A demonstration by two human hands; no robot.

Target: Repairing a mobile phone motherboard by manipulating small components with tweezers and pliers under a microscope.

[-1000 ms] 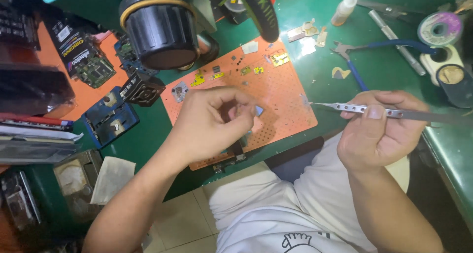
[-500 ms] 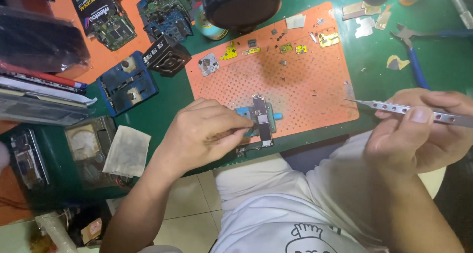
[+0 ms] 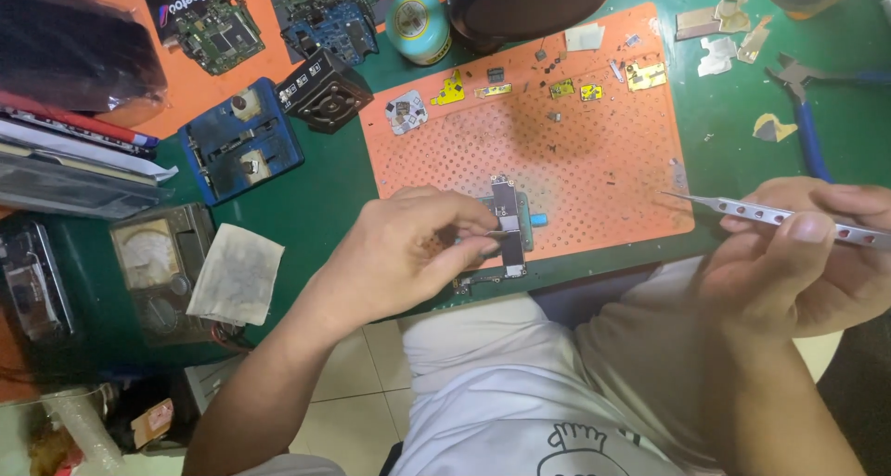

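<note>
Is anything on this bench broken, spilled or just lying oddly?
Nothing looks spilled. Tiny loose parts lie scattered along the far edge of the orange mat, and torn scraps lie on the green table. The left hand steadies a narrow circuit board; the right hand holds tweezers.

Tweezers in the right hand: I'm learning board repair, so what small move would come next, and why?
Probably bring the tweezers left and down to the narrow circuit board. The left hand pins that board on the orange mat, while the right hand holds the tweezer tip off the mat's edge, apart from the board.
</note>
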